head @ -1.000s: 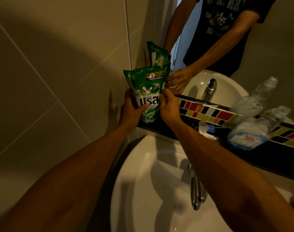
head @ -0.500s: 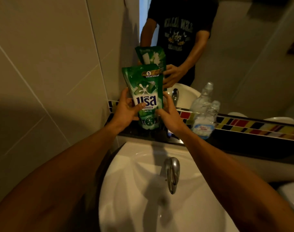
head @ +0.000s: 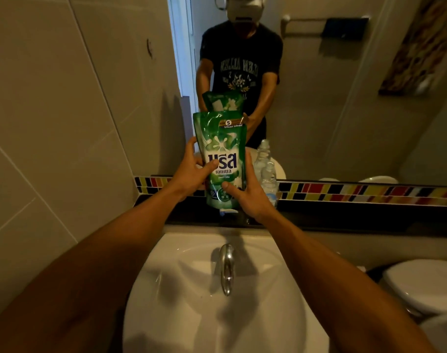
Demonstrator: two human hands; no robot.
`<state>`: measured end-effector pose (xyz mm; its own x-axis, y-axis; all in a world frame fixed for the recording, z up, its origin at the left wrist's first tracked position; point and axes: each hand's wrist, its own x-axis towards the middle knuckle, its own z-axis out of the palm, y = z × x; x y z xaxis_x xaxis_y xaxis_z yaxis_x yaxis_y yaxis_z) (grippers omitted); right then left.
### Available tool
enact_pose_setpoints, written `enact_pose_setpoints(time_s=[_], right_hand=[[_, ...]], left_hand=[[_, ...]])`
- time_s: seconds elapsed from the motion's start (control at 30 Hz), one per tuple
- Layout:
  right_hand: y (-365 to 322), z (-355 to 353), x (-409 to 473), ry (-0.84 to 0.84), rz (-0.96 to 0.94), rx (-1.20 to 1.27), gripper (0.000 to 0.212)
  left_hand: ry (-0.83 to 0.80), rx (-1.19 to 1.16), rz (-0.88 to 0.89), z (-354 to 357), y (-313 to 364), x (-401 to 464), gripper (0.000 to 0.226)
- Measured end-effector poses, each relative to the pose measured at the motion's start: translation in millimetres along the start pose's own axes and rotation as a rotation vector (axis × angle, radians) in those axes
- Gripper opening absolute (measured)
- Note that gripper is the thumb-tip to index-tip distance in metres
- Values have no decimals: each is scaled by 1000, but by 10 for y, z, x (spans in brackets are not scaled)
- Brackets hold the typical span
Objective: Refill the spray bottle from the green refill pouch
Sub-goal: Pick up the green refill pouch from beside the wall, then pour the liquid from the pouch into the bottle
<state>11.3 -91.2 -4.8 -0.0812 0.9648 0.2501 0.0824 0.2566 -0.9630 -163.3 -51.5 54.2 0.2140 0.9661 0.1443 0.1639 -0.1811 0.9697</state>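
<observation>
Green refill pouch (head: 221, 149) upright above the ledge (head: 344, 215), left hand (head: 189, 171) and right hand (head: 248, 192) fingers pinching its lower sides, clear bottle (head: 268, 174) just right

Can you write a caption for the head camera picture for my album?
Both hands, left hand and right hand, hold the green refill pouch upright above the sink.

White sink (head: 281, 314), chrome tap (head: 226, 270) (mirror (head: 344, 98) behind)

The green refill pouch (head: 221, 154) carries large blue Thai lettering on a white panel, smaller Thai lines beneath it, and a white circle with the numeral 5 near its top. The mirrored T-shirt (head: 239, 70) shows reversed, partly legible lettering.
</observation>
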Motion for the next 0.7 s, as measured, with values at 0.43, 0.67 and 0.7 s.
enact_pose_setpoints(time_s=[0.43,0.67,0.7], right_hand=[[267,-483,-423,-10,83,118,94],[319,-466,-497,15,105,164,97],[314,-458,-499,19,106,172,97]], left_hand=[[43,82,-47,616,85,-166,77],[-34,142,-101,634,192,-184,78],[-44,153,-103,630,208,-176,79]])
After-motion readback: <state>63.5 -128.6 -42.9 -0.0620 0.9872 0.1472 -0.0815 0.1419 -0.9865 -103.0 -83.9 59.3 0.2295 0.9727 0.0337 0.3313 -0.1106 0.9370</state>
